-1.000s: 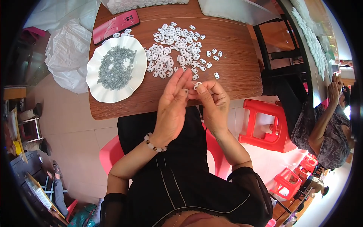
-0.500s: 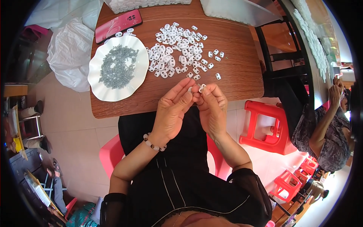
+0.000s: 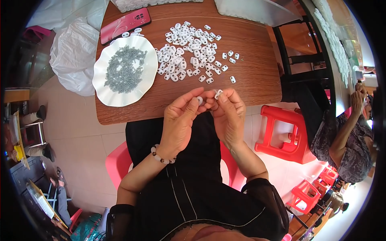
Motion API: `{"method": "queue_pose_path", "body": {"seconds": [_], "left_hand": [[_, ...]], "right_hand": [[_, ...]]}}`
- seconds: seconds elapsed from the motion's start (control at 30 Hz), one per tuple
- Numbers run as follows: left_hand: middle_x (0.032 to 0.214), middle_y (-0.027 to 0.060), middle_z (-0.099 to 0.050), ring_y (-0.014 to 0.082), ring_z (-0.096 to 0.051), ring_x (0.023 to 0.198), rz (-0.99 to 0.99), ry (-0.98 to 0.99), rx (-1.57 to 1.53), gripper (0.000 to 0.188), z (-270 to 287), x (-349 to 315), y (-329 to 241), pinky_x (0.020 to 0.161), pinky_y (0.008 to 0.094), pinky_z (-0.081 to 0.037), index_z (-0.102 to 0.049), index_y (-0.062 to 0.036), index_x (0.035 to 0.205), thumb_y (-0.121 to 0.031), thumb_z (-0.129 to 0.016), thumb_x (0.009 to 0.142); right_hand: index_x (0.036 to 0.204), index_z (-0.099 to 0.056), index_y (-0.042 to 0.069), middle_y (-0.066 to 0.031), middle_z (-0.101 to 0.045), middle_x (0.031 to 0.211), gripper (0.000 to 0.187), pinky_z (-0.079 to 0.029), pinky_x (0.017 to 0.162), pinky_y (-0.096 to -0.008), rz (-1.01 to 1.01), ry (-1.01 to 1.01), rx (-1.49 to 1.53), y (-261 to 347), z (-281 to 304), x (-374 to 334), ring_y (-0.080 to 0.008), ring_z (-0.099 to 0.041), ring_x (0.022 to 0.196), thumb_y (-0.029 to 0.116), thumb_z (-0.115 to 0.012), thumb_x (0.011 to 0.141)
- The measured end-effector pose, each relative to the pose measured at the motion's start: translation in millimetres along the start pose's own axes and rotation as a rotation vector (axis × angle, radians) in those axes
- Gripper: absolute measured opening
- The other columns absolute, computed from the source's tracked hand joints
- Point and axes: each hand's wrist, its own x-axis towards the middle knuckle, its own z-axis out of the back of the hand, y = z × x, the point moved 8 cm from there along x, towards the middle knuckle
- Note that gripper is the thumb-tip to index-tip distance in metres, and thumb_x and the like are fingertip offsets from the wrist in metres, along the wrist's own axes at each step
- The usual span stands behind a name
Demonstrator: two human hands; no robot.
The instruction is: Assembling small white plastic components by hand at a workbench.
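Observation:
Close together at the table's near edge, both my hands are closed on small parts. Between thumb and finger, my left hand point(image 3: 179, 120) pinches a small white plastic piece point(image 3: 200, 100). My right hand point(image 3: 230, 112) grips a white two-holed plastic piece point(image 3: 218, 94) at its fingertips. Whether the two pieces are joined is hidden by the fingers. Beyond my hands spreads a pile of white two-holed plastic pieces point(image 3: 197, 50). To the left, a white wavy-rimmed plate point(image 3: 105, 96) holds a heap of small grey springs or pins point(image 3: 125, 70), too small to tell which.
A pink phone point(image 3: 125, 26) lies at the table's far left, near a few white pieces point(image 3: 132, 33). Translucent containers point(image 3: 257, 14) stand along the back. A white plastic bag point(image 3: 74, 56) is left of the brown table point(image 3: 257, 76). Red stools point(image 3: 281, 132) and another person point(image 3: 350, 136) are at right.
My left hand has drawn slightly away from the right, and the white piece in its pinch shows more plainly. My right hand has shifted a little to the right.

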Motion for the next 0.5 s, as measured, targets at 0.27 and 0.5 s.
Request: {"method": "queue_pose_path", "body": {"seconds": [0.27,0.5], "left_hand": [[0.119,0.0139,-0.064,0.0148,-0.063,0.105,0.065,-0.008,0.004,0.039,2.7,-3.0,3.7,0.092,0.0268,-0.050,-0.050,0.0042,0.131,-0.011,-0.057,0.097],[0.110,0.0138,-0.067,0.0161,-0.066,0.098,0.091,-0.026,0.056,0.035,6.7,-4.3,5.5,0.088,0.0290,-0.054,-0.054,0.0048,0.125,-0.006,-0.061,0.093]], "right_hand": [[0.095,-0.055,0.005,-0.0140,-0.066,0.107,0.009,-0.052,0.080,-0.0318,0.005,-0.030,-0.020,-0.8,5.8,0.4,-0.0165,-0.064,0.086,0.013,-0.053,0.098],[0.096,-0.055,0.005,-0.0151,-0.066,0.108,0.009,-0.052,0.081,-0.0316,0.008,-0.014,-0.014,-1.6,5.2,-0.2,-0.0170,-0.065,0.087,0.013,-0.053,0.098]]}}
